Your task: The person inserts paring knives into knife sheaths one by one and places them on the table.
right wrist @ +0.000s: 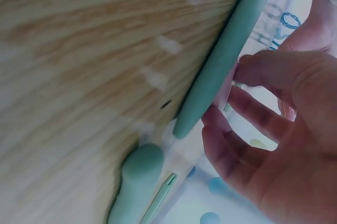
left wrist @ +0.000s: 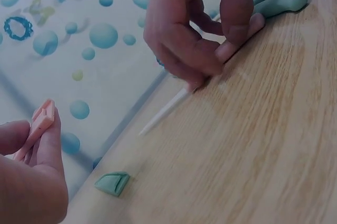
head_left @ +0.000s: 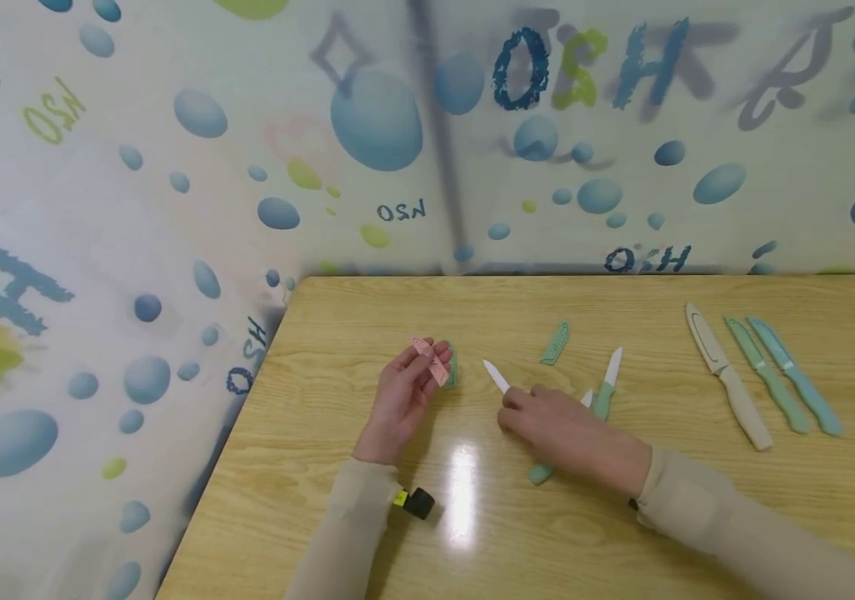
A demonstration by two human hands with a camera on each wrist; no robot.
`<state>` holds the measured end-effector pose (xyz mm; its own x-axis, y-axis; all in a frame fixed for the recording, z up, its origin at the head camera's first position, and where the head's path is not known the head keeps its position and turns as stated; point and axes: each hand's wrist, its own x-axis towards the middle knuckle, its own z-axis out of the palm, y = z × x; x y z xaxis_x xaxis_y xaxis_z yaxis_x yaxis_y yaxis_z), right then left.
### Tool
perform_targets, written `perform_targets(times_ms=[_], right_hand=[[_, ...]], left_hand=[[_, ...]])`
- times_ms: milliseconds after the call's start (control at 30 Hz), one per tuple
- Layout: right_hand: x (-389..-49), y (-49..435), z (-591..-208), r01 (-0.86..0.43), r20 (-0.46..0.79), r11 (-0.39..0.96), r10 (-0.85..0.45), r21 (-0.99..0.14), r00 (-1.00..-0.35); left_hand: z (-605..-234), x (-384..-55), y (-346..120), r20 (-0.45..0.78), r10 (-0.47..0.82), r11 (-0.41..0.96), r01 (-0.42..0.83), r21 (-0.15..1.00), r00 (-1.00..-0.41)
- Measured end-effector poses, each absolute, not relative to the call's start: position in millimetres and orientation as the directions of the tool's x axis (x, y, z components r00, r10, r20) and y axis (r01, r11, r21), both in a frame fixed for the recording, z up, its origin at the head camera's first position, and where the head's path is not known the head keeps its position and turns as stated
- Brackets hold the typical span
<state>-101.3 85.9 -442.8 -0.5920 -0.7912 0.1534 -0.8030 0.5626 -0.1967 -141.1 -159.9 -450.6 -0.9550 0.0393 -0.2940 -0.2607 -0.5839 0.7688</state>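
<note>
My left hand (head_left: 401,404) pinches a small pink knife sheath (head_left: 438,372) between thumb and fingers. Just behind those fingers a green sheath (head_left: 452,371) lies on the table. To the right, my right hand (head_left: 566,425) holds a knife low over the tabletop; its white blade (head_left: 496,375) points up and left, away from the fingers. The pink handle (left wrist: 256,23) of that knife shows in the left wrist view, mostly covered by the fingers. Close by lie two bare green-handled knives, one handle (head_left: 603,402) beyond the hand, the other handle (head_left: 540,474) partly beneath the forearm.
Another green sheath (head_left: 556,343) lies farther back. On the right side of the wooden table (head_left: 345,321) a beige knife (head_left: 746,408), a green knife (head_left: 782,396) and a blue knife (head_left: 810,392) lie side by side, blades covered. A patterned wall covering stands behind and left.
</note>
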Motion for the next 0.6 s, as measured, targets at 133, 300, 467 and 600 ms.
perform_targets(times_ms=[133, 300, 467, 600], right_hand=[[-104.0, 88.6, -443.3, -0.797, 0.169, 0.564, -0.782, -0.214, -0.599], [-107.8, 87.9, -443.6, -0.768, 0.19, 0.585, -0.749, -0.262, -0.635], [-111.2, 83.9, -447.5, -0.715, 0.195, 0.642, -0.691, -0.278, -0.696], [-113.4, 79.5, -450.5, -0.67, 0.187, 0.697, -0.644, -0.257, -0.742]], left_hand=[[-449.3, -143.0, -157.5, -0.289, 0.037, -0.584, -0.255, 0.771, -0.957], [-448.3, -144.3, -155.1, -0.281, 0.039, -0.589, -0.249, 0.768, -0.959], [-448.1, -144.2, -152.8, -0.275, 0.044, -0.596, -0.246, 0.764, -0.96], [-448.3, -145.0, -149.2, -0.265, 0.047, -0.593, -0.24, 0.768, -0.963]])
